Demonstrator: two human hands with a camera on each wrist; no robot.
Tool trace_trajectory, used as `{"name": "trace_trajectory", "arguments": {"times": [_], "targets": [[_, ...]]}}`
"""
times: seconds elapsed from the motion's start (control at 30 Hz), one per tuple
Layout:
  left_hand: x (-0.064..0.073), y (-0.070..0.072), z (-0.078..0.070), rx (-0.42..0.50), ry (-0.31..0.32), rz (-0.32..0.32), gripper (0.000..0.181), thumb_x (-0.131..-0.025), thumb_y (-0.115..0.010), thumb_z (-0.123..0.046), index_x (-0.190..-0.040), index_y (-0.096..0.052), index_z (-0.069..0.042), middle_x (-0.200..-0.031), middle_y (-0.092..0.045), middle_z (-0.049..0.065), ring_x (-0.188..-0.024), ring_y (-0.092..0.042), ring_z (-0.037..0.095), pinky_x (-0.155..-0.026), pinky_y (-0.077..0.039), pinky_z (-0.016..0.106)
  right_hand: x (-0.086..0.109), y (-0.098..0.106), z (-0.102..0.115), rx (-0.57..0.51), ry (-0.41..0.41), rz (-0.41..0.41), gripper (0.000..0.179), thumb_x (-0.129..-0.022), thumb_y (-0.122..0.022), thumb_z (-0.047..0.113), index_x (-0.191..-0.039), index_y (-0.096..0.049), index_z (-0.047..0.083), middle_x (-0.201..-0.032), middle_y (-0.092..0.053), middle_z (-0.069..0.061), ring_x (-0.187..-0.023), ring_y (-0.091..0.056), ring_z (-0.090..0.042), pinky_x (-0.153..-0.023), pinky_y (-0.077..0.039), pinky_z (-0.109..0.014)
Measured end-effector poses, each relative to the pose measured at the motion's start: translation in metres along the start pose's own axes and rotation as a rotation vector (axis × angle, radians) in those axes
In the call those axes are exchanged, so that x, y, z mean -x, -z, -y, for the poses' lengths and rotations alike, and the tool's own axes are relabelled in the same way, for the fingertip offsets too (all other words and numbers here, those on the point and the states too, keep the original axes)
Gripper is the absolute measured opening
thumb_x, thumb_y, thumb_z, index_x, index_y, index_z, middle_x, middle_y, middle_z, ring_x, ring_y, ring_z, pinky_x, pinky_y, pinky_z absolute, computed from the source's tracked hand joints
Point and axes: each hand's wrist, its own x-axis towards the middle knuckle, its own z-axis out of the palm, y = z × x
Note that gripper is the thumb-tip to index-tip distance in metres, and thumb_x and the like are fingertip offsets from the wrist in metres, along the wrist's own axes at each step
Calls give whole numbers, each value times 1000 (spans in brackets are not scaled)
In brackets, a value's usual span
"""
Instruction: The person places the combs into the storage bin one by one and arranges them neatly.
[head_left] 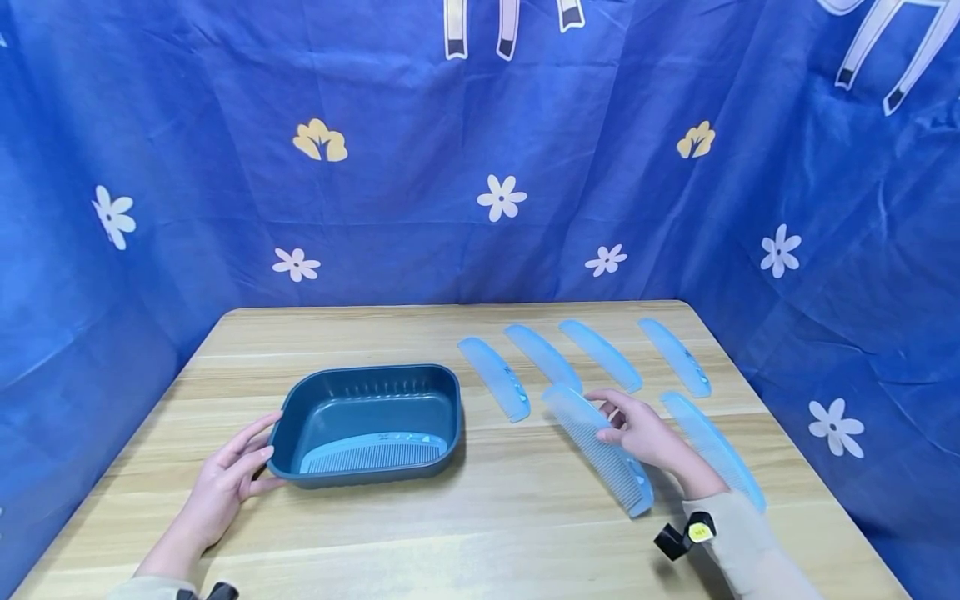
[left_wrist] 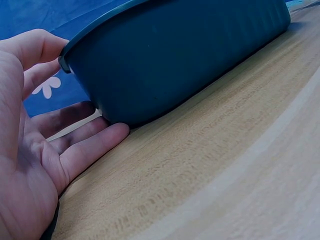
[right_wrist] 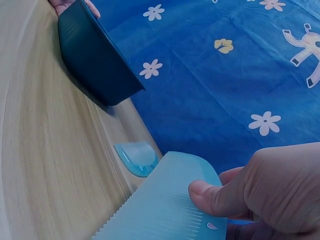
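Against the left end of the dark teal plastic basin (head_left: 365, 480), my left hand (head_left: 225, 479) rests its fairly straight fingers. In the left wrist view, some fingers (left_wrist: 95, 145) touch the wall low down and others meet the rim. One light-blue comb (head_left: 375, 452) lies inside the basin along its near wall. My right hand (head_left: 637, 429) pinches another translucent blue comb (head_left: 596, 450) by its smooth back, teeth facing left. The right wrist view shows the thumb (right_wrist: 202, 197) on this comb's face, with the other fingers partly hidden behind it.
Several more blue combs lie apart on the wooden table: one comb (head_left: 495, 379) beside the basin, others (head_left: 543, 357) (head_left: 600, 354) (head_left: 675, 357) further back, and one comb (head_left: 716, 450) right of my right hand. A blue patterned curtain (head_left: 405, 208) encloses the back and sides.
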Motion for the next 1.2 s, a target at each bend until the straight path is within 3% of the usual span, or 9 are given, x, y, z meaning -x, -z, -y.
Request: {"name": "trace_trajectory", "arguments": {"times": [1.2], "targets": [[-1,-1,-2,-26,23,-38,47,-98,-35,3,-144,-25,2,-127,-53,1,-106,-60,17,-72,-55,40,-31,-14,28,-15,79,18,48,-85,-65,0,-129,-53,11,-100,-55,-7,-75,-53,-18,-57,-49,-28]]}}
